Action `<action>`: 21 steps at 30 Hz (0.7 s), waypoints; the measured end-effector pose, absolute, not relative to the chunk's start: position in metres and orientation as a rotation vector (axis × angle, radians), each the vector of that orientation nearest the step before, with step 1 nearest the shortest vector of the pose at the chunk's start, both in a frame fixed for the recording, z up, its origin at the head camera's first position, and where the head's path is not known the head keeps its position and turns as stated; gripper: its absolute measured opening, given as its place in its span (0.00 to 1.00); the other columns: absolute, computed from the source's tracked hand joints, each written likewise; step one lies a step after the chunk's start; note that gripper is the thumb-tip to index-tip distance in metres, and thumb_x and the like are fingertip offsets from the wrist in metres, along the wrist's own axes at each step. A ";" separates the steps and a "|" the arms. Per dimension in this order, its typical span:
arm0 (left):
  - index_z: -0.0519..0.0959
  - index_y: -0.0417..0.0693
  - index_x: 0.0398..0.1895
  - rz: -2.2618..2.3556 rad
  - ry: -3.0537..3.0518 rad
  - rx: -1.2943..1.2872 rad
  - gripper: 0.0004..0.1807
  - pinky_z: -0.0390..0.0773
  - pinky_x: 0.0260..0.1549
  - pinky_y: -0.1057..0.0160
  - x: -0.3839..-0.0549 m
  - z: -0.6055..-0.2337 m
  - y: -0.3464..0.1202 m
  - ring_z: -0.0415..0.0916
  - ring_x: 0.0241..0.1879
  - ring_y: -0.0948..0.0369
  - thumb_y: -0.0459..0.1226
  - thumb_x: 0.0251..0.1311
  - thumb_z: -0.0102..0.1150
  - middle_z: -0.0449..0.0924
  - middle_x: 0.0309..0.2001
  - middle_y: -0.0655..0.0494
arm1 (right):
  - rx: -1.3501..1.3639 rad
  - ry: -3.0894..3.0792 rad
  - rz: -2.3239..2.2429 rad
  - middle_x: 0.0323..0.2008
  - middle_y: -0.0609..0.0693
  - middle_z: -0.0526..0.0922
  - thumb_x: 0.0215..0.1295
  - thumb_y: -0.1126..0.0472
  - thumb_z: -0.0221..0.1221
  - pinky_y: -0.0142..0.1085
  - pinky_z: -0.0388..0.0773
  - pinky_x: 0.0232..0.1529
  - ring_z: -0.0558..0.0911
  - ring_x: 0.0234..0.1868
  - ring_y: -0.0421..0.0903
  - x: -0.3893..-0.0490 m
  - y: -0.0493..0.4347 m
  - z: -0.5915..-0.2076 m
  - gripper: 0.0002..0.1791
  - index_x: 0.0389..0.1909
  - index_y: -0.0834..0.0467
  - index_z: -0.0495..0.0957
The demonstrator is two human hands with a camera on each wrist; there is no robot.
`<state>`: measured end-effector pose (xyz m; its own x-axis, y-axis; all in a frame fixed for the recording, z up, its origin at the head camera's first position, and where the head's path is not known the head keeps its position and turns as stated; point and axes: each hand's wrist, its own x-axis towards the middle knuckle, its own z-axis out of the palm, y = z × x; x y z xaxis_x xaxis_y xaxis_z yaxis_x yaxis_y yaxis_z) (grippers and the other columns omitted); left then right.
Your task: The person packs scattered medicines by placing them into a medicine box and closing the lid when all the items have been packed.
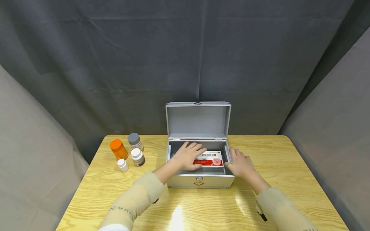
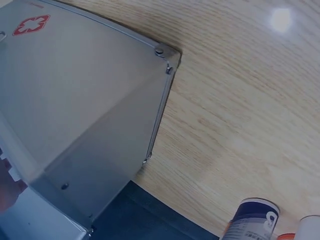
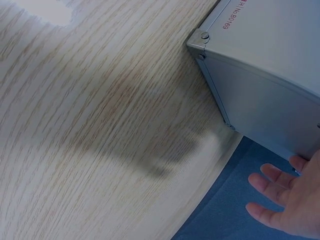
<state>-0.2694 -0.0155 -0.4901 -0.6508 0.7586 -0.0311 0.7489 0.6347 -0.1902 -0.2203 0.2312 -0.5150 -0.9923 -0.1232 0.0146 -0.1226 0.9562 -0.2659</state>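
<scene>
A silver metal first-aid case (image 1: 201, 183) stands on the table with its lid raised. Inside lies a white and red medicine box (image 1: 212, 159), its left part covered by my left hand (image 1: 188, 157). The left fingers are spread over the box and the case's interior; whether they press on it I cannot tell. My right hand (image 1: 241, 165) rests at the case's right rim, thumb by the edge. In the right wrist view its fingers (image 3: 272, 190) are spread and loosely bent beside the case's side wall (image 3: 265, 100).
Left of the case stand an orange bottle (image 1: 118, 149), a grey-capped bottle (image 1: 135, 141), a white-capped bottle (image 1: 137, 157) and a small white bottle (image 1: 122, 165). The wooden table (image 1: 260, 154) ends at a dark grey curtain (image 1: 130, 80) behind the case.
</scene>
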 end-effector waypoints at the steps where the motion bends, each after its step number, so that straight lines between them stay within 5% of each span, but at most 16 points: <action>1: 0.53 0.61 0.70 0.275 -2.788 -1.283 0.39 0.52 0.63 0.47 -0.269 -0.490 -0.018 0.51 0.67 0.55 0.62 0.56 0.43 0.55 0.68 0.58 | -0.194 3.105 -0.422 0.57 0.70 0.63 0.56 0.48 0.52 0.65 0.60 0.50 0.66 0.56 0.68 -0.220 0.231 -0.515 0.40 0.64 0.68 0.53; 21: 0.55 0.58 0.69 0.098 -2.764 -1.070 0.39 0.52 0.61 0.43 -0.266 -0.482 -0.070 0.54 0.65 0.51 0.62 0.57 0.43 0.57 0.67 0.52 | -0.199 3.096 -0.419 0.58 0.70 0.63 0.57 0.48 0.52 0.65 0.60 0.50 0.66 0.56 0.68 -0.221 0.232 -0.517 0.40 0.64 0.68 0.52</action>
<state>-0.2655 -0.0702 -0.4822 -0.7262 0.6731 0.1399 0.6615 0.7395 -0.1245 -0.2207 0.2320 -0.5168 -0.9919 -0.1271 0.0061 -0.1242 0.9560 -0.2657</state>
